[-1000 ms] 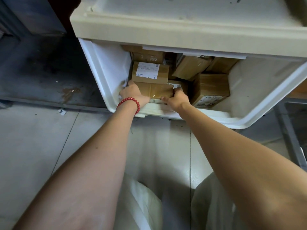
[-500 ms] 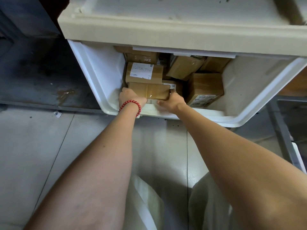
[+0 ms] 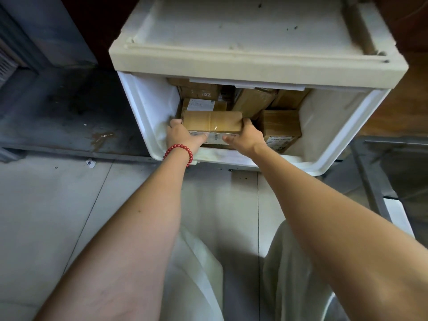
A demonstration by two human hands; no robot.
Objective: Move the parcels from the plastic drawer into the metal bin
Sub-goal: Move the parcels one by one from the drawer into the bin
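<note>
A brown cardboard parcel [image 3: 212, 121], sealed with clear tape, is held between both hands inside the white plastic drawer [image 3: 148, 107], at its front left. The drawer is seen pulled out from under a cream plastic cabinet [image 3: 254, 42]. The left end of the parcel is gripped by the left hand [image 3: 185, 135]: its fingers [image 3: 174, 122] are curled round that end and the thumb is laid on the near face. The right end is gripped in the same way by the right hand [image 3: 245, 137], whose fingers [image 3: 247, 122] are wrapped over the far corner. A white barcode label is seen on the near face between the two thumbs. Whether the parcel is lifted clear of what lies under it cannot be told.

A red bead bracelet [image 3: 178, 151] is worn on the left wrist.

More cardboard parcels are packed in the drawer: a white-labelled box [image 3: 201, 104] just behind the held one, a tilted box [image 3: 253, 100] further back, and a box with a barcode sticker [image 3: 281, 128] just beside the right hand.

A grey metal bin [image 3: 398, 142] is partly seen at the right edge, beside the drawer. Grey floor tiles [image 3: 46, 205] are seen below, with a small paper scrap [image 3: 89, 163] lying on them.
</note>
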